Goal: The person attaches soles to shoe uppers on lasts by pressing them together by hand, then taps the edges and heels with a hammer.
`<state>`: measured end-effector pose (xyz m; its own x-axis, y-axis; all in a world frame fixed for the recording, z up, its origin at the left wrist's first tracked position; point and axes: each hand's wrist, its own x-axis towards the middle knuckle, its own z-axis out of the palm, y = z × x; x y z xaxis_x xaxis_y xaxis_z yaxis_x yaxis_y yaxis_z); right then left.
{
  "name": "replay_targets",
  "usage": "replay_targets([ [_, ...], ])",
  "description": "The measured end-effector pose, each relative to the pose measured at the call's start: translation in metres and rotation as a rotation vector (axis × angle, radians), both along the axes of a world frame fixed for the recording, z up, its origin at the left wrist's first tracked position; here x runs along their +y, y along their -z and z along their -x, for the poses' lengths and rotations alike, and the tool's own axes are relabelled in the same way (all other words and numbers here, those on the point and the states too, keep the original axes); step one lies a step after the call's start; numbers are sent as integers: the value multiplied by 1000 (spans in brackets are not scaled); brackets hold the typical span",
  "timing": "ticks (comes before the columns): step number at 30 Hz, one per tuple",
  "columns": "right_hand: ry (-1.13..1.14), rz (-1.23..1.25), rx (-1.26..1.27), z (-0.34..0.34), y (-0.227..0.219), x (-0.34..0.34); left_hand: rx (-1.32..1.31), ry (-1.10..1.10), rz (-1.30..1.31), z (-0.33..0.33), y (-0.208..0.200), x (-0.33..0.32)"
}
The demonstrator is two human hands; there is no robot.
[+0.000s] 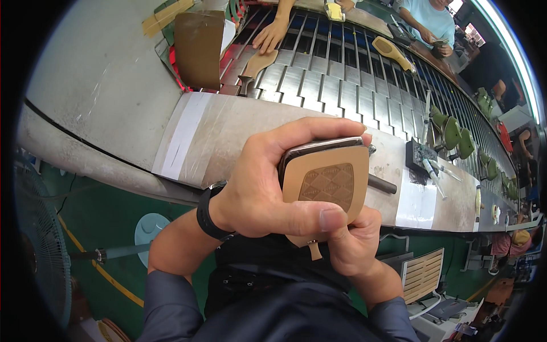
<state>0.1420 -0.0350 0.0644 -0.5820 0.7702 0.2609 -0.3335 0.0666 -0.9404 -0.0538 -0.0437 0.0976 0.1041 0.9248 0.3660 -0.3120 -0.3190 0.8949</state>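
- A fan (43,239) stands at the far left, low down, beside the green floor (108,211); a yellow line runs across that floor.
- The worktop (228,131) curves across the middle, grey and scuffed, with a white tape strip (182,134) on its left part.
- A brown card sheet (199,48) stands at the worktop's upper left edge, next to the slatted conveyor (330,74).
- The left hand (262,188), with a black wristband (209,211), wraps the shoe sole (326,182) from the left; its fingers (302,130) curl over the top edge and the thumb presses across the lower face, so the hand is clamped on the sole.
- The sole is tan with a darker diamond-patterned patch, held up in front of the worktop's near edge, face toward the camera; a dark glossy edge shows along its top.
- The right hand (353,242) sits under and behind the sole's lower right; its fingers are folded in against the sole's bottom end, gripping it, though the fingertips are hidden.
- Another person's hand (270,35) rests on the conveyor at the top; a tan sole with heel (256,64) lies just below it.
- A second tan sole (390,51) lies farther right on the conveyor.
- Green shoe lasts (453,131) line the conveyor's right side.
- A slatted stool (423,273) stands at lower right.
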Motion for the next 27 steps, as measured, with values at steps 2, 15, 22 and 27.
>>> replay_targets([
  [2,-13,18,-8,0,0,-1,-3,-6,22,1,-1,-1],
  [15,13,32,-98,-5,-1,0,-8,-25,126,-1,-13,-5],
  [22,6,113,-123,-2,-7,4,149,53,-45,8,-8,4],
  [27,69,93,-68,3,-10,2,22,83,18,9,-8,4],
])
